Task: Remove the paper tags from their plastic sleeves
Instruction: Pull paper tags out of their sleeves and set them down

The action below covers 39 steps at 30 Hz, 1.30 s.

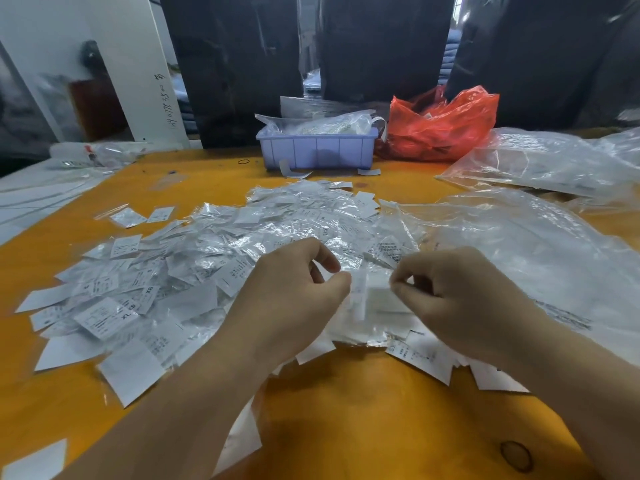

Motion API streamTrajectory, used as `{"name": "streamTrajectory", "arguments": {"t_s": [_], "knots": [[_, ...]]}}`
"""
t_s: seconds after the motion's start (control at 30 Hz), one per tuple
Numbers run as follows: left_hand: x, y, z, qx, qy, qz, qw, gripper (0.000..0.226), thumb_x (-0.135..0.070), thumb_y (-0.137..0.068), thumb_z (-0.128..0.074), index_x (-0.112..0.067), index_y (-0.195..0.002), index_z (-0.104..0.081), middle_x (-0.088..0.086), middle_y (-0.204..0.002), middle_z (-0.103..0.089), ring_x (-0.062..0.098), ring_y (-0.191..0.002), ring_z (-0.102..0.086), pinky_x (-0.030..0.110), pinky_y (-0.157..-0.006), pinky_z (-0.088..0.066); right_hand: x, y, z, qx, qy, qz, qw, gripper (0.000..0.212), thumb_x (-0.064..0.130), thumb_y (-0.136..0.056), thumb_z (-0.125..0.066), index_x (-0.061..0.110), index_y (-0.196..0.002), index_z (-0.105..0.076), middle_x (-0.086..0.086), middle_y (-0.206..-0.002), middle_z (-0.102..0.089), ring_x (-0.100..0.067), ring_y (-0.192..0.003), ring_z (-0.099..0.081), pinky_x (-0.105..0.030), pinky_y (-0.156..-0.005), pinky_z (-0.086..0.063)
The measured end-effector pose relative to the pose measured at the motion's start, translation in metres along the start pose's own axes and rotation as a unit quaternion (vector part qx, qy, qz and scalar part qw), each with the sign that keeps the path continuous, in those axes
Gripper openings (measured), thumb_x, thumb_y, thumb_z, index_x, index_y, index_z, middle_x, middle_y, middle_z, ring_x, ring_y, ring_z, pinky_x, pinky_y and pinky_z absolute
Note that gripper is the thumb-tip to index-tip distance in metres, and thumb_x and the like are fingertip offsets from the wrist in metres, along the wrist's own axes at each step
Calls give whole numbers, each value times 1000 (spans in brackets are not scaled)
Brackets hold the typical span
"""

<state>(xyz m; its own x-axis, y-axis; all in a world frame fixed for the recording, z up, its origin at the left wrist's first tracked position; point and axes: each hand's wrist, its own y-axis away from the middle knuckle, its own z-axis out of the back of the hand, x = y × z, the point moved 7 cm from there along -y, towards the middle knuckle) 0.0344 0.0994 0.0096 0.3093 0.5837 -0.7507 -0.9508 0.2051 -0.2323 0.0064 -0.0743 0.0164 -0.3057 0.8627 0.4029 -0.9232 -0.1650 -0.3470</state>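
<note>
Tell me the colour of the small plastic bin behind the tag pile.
Light purple bin, seen in the head view.

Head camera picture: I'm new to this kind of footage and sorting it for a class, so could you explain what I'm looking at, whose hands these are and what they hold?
There is no machine here. A person wears one wide-angle camera on the head, looking forward and down, so you see their own two bare arms reaching in from the bottom. The left hand and right hand each pinch an end of a small clear plastic sleeve between them; its contents are too blurred to make out. Beneath lies a heap of sleeved tags on an orange table, with loose white paper tags at its edges. Further back stand a pale purple bin holding plastic, a red bag and large clear bags to the right.
</note>
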Motion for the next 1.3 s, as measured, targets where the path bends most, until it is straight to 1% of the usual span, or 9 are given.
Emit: {"name": "streamTrajectory", "arguments": {"t_s": [0.13,0.33,0.47,0.63,0.8,1.0,1.13,1.2,1.3], "knots": [[0,0,-2,7,1,-6,1000,8,-41,-86,-63,-34,-86,-61,-12,-56,-55,1,-51,-50,20,-53,-35,-1,-1,17,-80,-81,10,993,10,18,-91,-65,20,-84,-72,11,-50,-54,-7,-45,-51,-14,-43,-36],[3,1,-13,56,-41,4,998,13,-49,-84,-64,-37,-87,-60,-13,-66,-58,-2,-57,-54,16,-51,-36,-2,0,12,-64,-130,-17,989,22,22,-98,-52,21,-84,-69,11,-75,-63,-4,-47,-47,-14,-38,-33],[0,1,-11,43,-6,-6,999,19,-52,-88,-59,-34,-82,-62,-15,-61,-58,-2,-52,-51,10,-42,-34,1,0,10,-56,-161,-25,985,26,25,-99,-49,20,-83,-69,10,-75,-63,-3,-45,-47,-12,-37,-32],[-14,4,-14,73,47,-52,995,43,-73,-76,-52,-33,-86,-65,-9,-70,-63,2,-57,-55,18,-45,-39,0,0,9,-59,-192,-31,979,30,28,-98,-48,22,-76,-67,17,-59,-60,-5,-41,-44,-11,-37,-31],[-16,5,-8,32,11,-74,997,23,-31,-95,-57,-20,-76,-65,-18,-54,-53,5,-47,-42,15,-43,-30,3,0,9,-49,-165,-23,985,40,45,-89,-40,19,-76,-67,12,-67,-64,-8,-42,-44,-20,-35,-36],[-15,3,9,-64,-10,-70,995,17,-24,-91,-60,-16,-77,-64,-9,-53,-50,6,-51,-47,14,-42,-33,-4,-2,17,-85,-157,-37,983,31,26,-99,-51,18,-75,-69,10,-63,-63,-6,-41,-43,-16,-35,-30],[-30,8,23,-151,-155,-135,967,17,-21,-86,-66,-22,-72,-57,-17,-56,-45,7,-50,-46,13,-46,-28,-12,-4,14,-56,-271,-92,957,29,26,-97,-55,16,-75,-71,-1,-63,-68,-24,-46,-47,-29,-43,-38],[-32,7,21,-131,-187,-150,962,10,-19,-83,-70,-24,-83,-61,-18,-58,-42,7,-55,-48,19,-51,-36,-11,-5,9,-28,-338,-112,934,28,23,-97,-55,10,-78,-70,6,-51,-62,-4,-38,-45,-13,-41,-34],[-20,7,5,-22,-178,-99,979,13,-29,-81,-67,-32,-92,-61,-11,-65,-47,5,-62,-48,24,-52,-40,-7,-5,3,-4,-395,-105,913,26,15,-97,-53,-1,-83,-66,13,-40,-52,6,-38,-49,-8,-38,-35]]}}
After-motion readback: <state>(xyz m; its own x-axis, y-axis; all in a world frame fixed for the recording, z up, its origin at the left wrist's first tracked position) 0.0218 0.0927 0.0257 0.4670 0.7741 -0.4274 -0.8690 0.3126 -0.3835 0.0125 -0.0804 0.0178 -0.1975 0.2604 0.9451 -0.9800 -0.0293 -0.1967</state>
